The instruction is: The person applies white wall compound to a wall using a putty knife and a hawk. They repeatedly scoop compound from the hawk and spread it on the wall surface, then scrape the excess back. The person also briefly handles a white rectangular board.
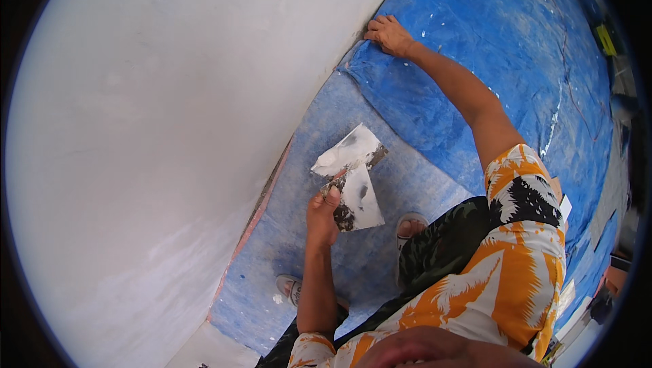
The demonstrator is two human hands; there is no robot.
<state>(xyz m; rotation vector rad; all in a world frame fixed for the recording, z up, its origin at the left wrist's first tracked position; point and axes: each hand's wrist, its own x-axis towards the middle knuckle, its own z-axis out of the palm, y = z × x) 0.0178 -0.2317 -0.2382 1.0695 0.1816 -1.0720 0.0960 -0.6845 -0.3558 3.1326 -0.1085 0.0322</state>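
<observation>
The left grip (pixel 322 215) is closed around the handle end of two broad putty scrapers, its thumb laid along the top near the reddish handle. Both blades lie beyond the fingers, held in the air above the floor sheet. The upper scraper blade (pixel 354 145) spreads ahead of the knuckles, toward the wall and away from the body; the lower scraper blade (pixel 365 199) stands out to the right of the thumb. They fan apart from the hand at an angle, their inner ends close together. White paste coats both faces, with dark crusted residue along the upper blade's right end and at the lower blade's corner nearest the fingers.

The right grip (pixel 388 34) is well apart from the scrapers, at the end of an outstretched arm. Its bent fingers touch the edge of the blue plastic sheet (pixel 489 117) where it meets the foot of the white wall (pixel 149 130); whether they pinch the sheet or only press on it cannot be told. A wrinkled fold of the sheet bunches just below this hand, and its edge runs diagonally behind the scrapers, over a paler blue layer (pixel 414 164). Two sandals (pixel 412 224) stand on that paler layer.
</observation>
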